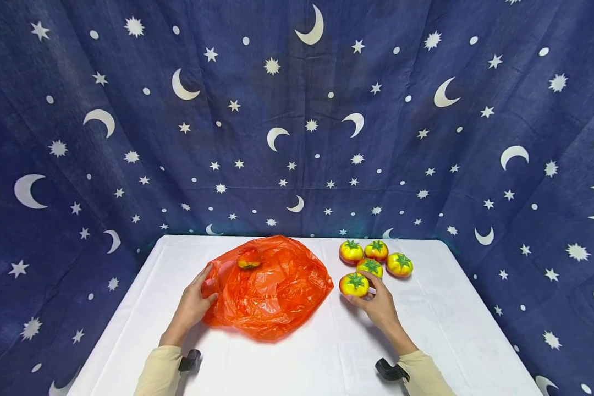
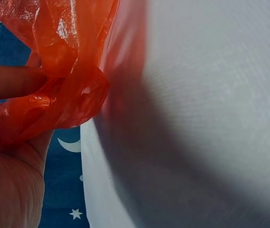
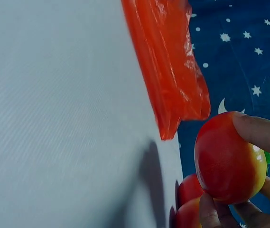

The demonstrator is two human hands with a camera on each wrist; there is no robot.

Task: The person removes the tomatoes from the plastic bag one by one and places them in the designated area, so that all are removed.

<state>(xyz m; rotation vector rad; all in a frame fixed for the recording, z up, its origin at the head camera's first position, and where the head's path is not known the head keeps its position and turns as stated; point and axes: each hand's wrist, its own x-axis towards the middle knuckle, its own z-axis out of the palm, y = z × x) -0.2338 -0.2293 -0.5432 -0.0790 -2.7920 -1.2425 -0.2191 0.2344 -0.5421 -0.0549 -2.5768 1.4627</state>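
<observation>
My left hand (image 1: pixel 193 302) grips the edge of a crinkled, see-through orange plastic bag (image 1: pixel 277 286); in the left wrist view the film (image 2: pixel 73 90) bunches between thumb and fingers. One red and yellow tomato (image 1: pixel 249 259) shows at the bag's far left part. In my right hand (image 1: pixel 380 308) is another shiny tomato (image 1: pixel 354 285) with a green star-shaped top, thumb on one side and fingers on the other. The right wrist view shows the held tomato's red underside (image 3: pixel 225 161), raised off the table.
Several more tomatoes, among them one at the right (image 1: pixel 399 265) and one at the back (image 1: pixel 351 252), sit together behind my right hand. A white cloth covers the table (image 1: pixel 297 366). Dark blue curtains (image 1: pixel 307 110) with moons and stars hang behind and at both sides.
</observation>
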